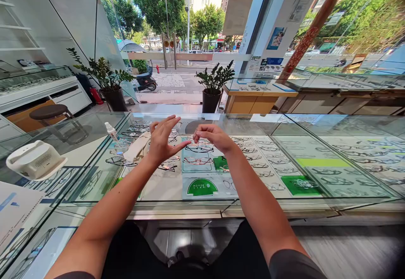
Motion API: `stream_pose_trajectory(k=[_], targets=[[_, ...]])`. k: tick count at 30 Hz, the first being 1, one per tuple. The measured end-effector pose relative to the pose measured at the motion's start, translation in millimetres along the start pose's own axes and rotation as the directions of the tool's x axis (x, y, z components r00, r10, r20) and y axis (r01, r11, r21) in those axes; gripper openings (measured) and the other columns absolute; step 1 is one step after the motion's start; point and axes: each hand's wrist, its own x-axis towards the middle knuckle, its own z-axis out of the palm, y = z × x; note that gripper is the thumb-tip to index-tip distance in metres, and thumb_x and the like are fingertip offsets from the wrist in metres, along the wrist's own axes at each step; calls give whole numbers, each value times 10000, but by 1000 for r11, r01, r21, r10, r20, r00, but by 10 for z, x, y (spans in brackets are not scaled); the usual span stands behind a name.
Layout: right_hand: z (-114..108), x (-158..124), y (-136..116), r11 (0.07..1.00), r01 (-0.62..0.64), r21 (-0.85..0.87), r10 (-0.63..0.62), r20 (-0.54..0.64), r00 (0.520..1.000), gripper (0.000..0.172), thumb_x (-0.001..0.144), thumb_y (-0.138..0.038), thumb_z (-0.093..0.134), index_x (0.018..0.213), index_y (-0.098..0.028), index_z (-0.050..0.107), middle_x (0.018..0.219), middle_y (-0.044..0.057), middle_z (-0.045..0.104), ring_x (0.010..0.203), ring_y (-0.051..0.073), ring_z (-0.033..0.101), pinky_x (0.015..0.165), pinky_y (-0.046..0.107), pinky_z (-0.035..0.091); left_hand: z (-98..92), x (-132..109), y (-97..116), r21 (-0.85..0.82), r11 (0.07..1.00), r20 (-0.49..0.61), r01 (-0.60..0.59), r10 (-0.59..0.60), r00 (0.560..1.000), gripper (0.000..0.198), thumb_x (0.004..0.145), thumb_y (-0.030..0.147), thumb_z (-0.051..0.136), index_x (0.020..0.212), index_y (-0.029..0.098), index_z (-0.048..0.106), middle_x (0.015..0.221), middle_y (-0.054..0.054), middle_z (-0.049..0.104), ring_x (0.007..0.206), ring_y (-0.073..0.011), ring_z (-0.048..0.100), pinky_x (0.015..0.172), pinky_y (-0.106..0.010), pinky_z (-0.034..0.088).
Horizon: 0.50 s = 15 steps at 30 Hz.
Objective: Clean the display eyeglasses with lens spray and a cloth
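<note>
My left hand is raised over the glass display counter, fingers stretched and thumb pointing right. Just right of its thumb tip, my right hand is closed in a pinch. Something small and shiny shows at its fingertips, too small to make out. A crumpled cream cloth lies beside my left wrist. Several eyeglasses are laid out below my hands, among them a reddish pair of glasses and a dark pair of glasses by the cloth.
A white spray bottle stands left of the cloth. Farther left is a white device on the glass. A green tray with glasses lies on the right. Beyond the counter are a stool and potted plants by the glass front.
</note>
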Motion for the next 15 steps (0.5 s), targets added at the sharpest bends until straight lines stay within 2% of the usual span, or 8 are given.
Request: stream_pose_trajectory(k=[7,8,10,13,15], targets=[[-18,-57,-118,993,-1,-122,6,44,999,357,950,-555,801,842,-216,778,859,46,795,844,195,699,876,383,526,20,6,-37,-93,993,46,67,-63,997,679,768,690,933,1276,267,775,1240,-136,843,1135,-358,782,1095,-476,435],[-35,-76,-155,991,7,-132,-5,13,1000,356,949,-562,806,867,-217,780,895,53,803,872,200,705,888,388,534,16,8,-43,-114,991,33,70,-66,997,671,758,682,943,1261,268,781,1230,-135,845,1118,-358,785,1086,-477,444],[-100,-120,-221,991,52,-121,-68,-126,990,352,912,-562,857,876,-228,752,941,49,799,910,199,705,900,388,549,4,10,-55,-138,987,-7,84,-86,996,672,730,680,962,1233,270,785,1220,-133,846,1107,-362,784,1076,-481,458],[-248,-183,-272,980,168,-107,-196,-369,908,425,799,-552,968,804,-243,677,878,23,754,872,188,693,878,381,564,-25,16,-76,-107,987,-95,118,-129,987,706,696,722,961,1206,268,780,1209,-128,845,1112,-367,777,1076,-492,474],[-328,-209,-283,966,214,-142,-256,-454,853,466,746,-575,1001,791,-245,674,844,22,743,854,195,698,863,394,577,-61,35,-98,-61,990,-165,127,-135,977,728,693,759,943,1197,261,773,1196,-127,845,1107,-367,774,1082,-502,479]])
